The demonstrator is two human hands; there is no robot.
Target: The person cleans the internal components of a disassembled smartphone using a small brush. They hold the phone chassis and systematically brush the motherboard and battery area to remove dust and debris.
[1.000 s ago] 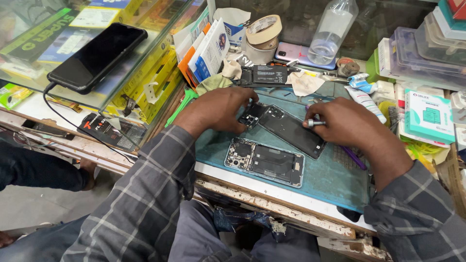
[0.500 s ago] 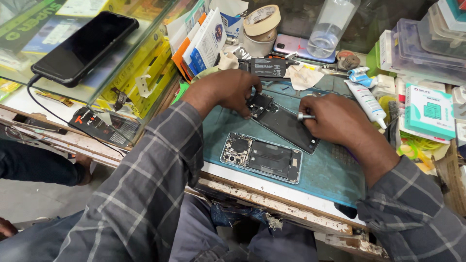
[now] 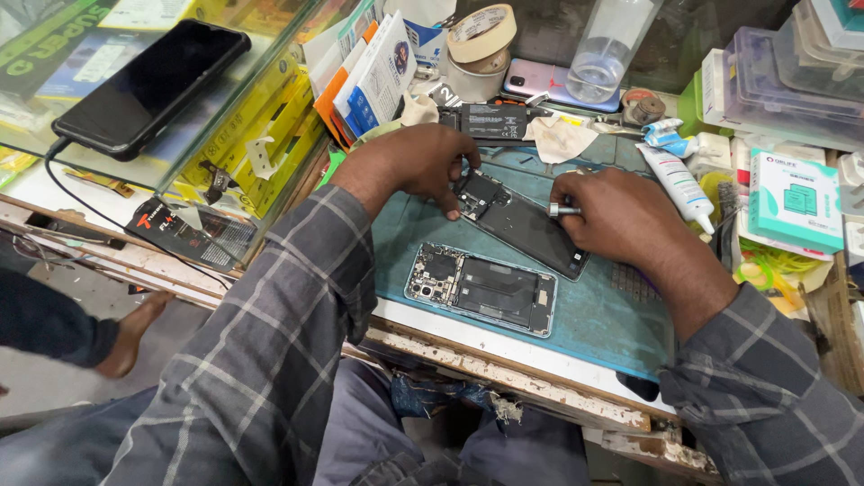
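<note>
Silver-tipped, the small metal screwdriver (image 3: 564, 211) sits pinched in the closed fingers of the right hand (image 3: 621, 216), its tip lying level and pointing left over the dark, flat phone panel (image 3: 526, 227) that lies tilted on the teal work mat (image 3: 594, 315). The left hand (image 3: 416, 165) curls over the upper-left end of that panel, its fingers bent and pressed down on the corner by the black camera module (image 3: 477, 191), with the forefinger tip touching the mat just beside it. Both wrists come out of grey plaid sleeves (image 3: 270, 342).

Just below the panel, apart from both hands, lies 1 opened phone body with its circuit board and black battery showing (image 3: 481, 290), flat on the same mat near the front edge of the worn white bench (image 3: 504, 360).

Behind the hands sit a loose black battery (image 3: 493, 121), a crumpled tissue (image 3: 560, 138), a roll of beige masking tape (image 3: 483, 34), a clear plastic bottle (image 3: 605, 49) and a white tube of glue (image 3: 679, 184). To the right stands a teal and white box (image 3: 796, 202). Left of the mat, a black phone (image 3: 148, 85) rests on the glass top of a display case (image 3: 270, 99), with a black cable running from its lower end.
</note>
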